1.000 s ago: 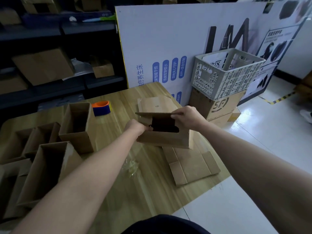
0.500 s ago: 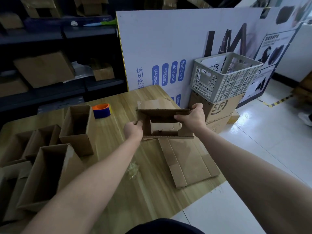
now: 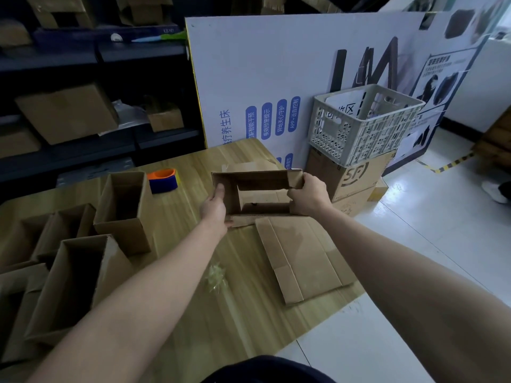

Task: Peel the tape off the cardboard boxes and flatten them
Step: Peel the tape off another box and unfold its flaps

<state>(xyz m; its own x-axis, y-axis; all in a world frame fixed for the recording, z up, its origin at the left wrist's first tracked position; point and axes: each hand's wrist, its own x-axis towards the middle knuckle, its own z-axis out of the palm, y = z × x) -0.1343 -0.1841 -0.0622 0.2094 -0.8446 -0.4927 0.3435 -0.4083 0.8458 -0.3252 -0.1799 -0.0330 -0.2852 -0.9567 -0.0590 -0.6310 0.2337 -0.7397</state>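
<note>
brown cardboard forms the small open box (image 3: 258, 179) that is held in the air over the far right part of the wooden table (image 3: 249, 322), its opening turned toward the camera so that its inner flaps are seen. its left wall is gripped by the left hand (image 3: 214, 210), with the thumb laid on the inner face and the fingers wrapped behind the lower corner. its right wall is clasped by the right hand (image 3: 308, 196), with the fingers curled round the edge. just below and in front of it, a flattened box (image 3: 304, 258) is laid on the table near the right edge, and another flat cardboard piece (image 3: 249, 165) is partly hidden behind it. a crumpled wad of clear tape (image 3: 217, 276) is seen on the table between the forearms. to the left, an upright open box (image 3: 124, 211) and a nearer open box (image 3: 74, 286) are stood among others, with an orange and blue tape roll (image 3: 163, 180) placed behind them. beyond the table's right side, a white plastic crate (image 3: 362, 123) is stacked on a printed carton (image 3: 356, 178) against a large white printed board (image 3: 262, 78). dark shelves (image 3: 96, 56) loaded with boxes are seen at the back left.
</note>
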